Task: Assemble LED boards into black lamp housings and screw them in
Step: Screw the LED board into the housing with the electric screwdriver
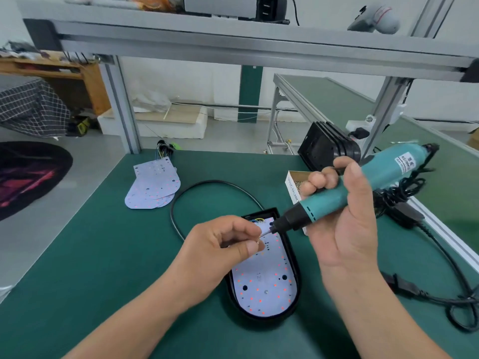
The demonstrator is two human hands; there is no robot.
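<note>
Green worktop (103, 255) carries, near its front edge, a black housing (299, 278) with an LED board (261, 288) seated inside. Over the board's far end the left hand (220, 247) pinches a small screw (259, 241) at the bit of a teal screwdriver (375, 180), which the right hand (342, 224) grips round its barrel. Behind it lies a screw box (294, 182). Spare boards (153, 187) are piled toward the far left corner, and stacked housings (326, 149) stand at the far right edge.

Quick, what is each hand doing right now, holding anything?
Left hand: closed, pinching what looks like a small screw.
Right hand: closed around the teal electric screwdriver.
</note>
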